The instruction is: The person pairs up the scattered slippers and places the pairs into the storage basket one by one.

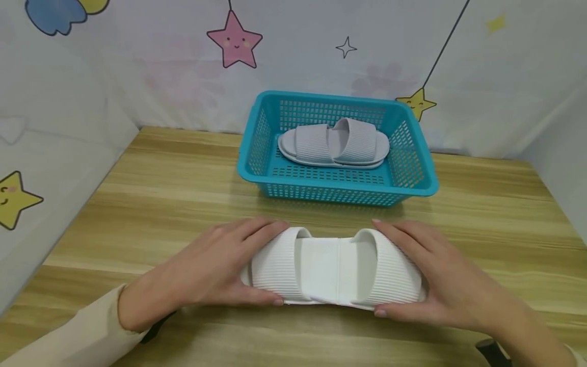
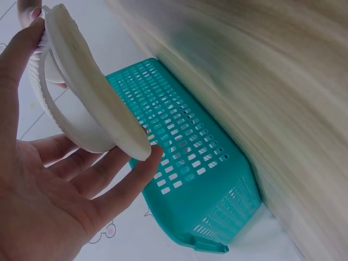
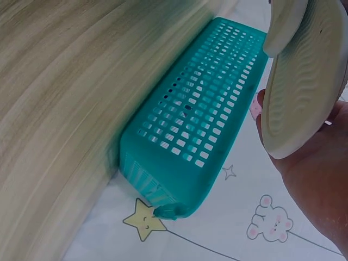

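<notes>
A pair of white ribbed slide slippers is held off the table in front of me, strap side up, their heel ends meeting or overlapping in the middle. The left slipper (image 1: pixel 275 270) is gripped at its outer end by my left hand (image 1: pixel 224 260), thumb on the near side and fingers on the far side. My right hand (image 1: pixel 440 280) holds the right slipper (image 1: pixel 398 272) the same way. In the left wrist view, fingers reach under the slipper (image 2: pixel 89 87). The right wrist view shows the patterned sole (image 3: pixel 304 81) from below.
Just beyond the hands, a teal perforated basket (image 1: pixel 339 185) stands on the wooden table (image 1: pixel 174 204). Inside it lies a pair of grey slippers (image 1: pixel 314 145). A white cloth (image 1: pixel 160 66) printed with stars hangs behind and along the sides.
</notes>
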A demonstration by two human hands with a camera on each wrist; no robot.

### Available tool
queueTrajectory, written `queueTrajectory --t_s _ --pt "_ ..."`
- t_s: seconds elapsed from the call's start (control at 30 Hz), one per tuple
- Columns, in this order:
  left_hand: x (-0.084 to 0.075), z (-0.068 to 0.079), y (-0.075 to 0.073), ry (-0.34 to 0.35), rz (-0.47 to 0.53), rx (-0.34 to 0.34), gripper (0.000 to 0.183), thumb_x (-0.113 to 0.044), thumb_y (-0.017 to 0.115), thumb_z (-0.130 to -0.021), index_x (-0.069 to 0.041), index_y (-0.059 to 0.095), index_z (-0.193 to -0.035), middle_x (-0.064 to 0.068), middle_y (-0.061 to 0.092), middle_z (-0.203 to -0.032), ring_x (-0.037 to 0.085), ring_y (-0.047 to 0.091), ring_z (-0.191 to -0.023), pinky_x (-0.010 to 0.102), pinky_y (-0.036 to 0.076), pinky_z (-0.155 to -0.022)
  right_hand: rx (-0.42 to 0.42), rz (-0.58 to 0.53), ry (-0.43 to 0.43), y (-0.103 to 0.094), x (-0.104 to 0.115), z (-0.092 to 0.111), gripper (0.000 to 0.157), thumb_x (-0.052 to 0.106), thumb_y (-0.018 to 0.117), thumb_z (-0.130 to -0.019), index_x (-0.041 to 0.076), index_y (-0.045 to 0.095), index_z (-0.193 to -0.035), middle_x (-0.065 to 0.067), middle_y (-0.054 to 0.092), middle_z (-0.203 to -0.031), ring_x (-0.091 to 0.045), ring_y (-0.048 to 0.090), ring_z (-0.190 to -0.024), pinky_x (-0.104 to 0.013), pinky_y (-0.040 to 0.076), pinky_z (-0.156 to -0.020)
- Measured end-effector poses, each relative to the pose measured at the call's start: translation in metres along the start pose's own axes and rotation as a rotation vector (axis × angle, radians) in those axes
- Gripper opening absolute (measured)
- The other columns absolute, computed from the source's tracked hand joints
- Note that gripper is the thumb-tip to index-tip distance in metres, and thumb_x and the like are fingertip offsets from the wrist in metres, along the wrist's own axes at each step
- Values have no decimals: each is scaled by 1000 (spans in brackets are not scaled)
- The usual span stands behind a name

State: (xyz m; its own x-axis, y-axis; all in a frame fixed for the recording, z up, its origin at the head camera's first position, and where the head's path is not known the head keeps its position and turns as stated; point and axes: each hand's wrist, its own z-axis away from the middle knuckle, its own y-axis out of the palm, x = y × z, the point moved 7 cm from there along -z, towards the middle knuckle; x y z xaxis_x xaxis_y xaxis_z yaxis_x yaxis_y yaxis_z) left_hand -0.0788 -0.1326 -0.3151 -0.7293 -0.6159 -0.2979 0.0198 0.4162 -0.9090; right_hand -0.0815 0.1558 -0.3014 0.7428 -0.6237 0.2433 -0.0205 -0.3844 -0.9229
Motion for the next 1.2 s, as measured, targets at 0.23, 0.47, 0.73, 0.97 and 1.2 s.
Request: queueTrajectory --t_s 0.23,0.47,0.73,0.97,1.2 --pt "-4 -1 1 10 8 -2 99 -76 79 -78 -16 53 -152 -2 63 -139 15 68 -114 39 60 -84 -14 1 -13 -1 5 -2 116 78 84 -71 17 46 -162 4 56 -145 -17 53 -124 -34 46 -97" --pt "-8 -2 2 -3 8 0 99 -77 78 -79 -17 53 -152 -2 63 -139 14 68 -113 37 60 -83 -8 -5 -10 2 8 -7 114 78 84 -71 21 46 -161 6 56 -145 -16 53 -124 -38 49 -95" --pt "-16 -5 1 15 31 -21 97 -77 78 -79 -19 52 -152 -5 63 -137 11 67 -112 35 60 -79 -25 -48 -35 1 15 -14 114 76 86 -70 19 47 -160 5 56 -144 -14 53 -124 -32 46 -97" --pt "-21 -8 1 31 47 -30 96 -76 78 -79 -19 51 -152 -6 62 -138 11 66 -116 35 60 -81 -28 -78 -59 3 22 -21 115 74 87 -70 15 47 -160 4 57 -144 -15 53 -127 -31 45 -100" --pt "-25 -13 2 34 66 -14 97 -76 78 -80 -16 51 -153 -4 61 -140 11 66 -116 34 60 -86 -35 -120 -54 6 26 -26 112 72 88 -70 16 48 -159 3 57 -143 -15 53 -126 -29 47 -99"
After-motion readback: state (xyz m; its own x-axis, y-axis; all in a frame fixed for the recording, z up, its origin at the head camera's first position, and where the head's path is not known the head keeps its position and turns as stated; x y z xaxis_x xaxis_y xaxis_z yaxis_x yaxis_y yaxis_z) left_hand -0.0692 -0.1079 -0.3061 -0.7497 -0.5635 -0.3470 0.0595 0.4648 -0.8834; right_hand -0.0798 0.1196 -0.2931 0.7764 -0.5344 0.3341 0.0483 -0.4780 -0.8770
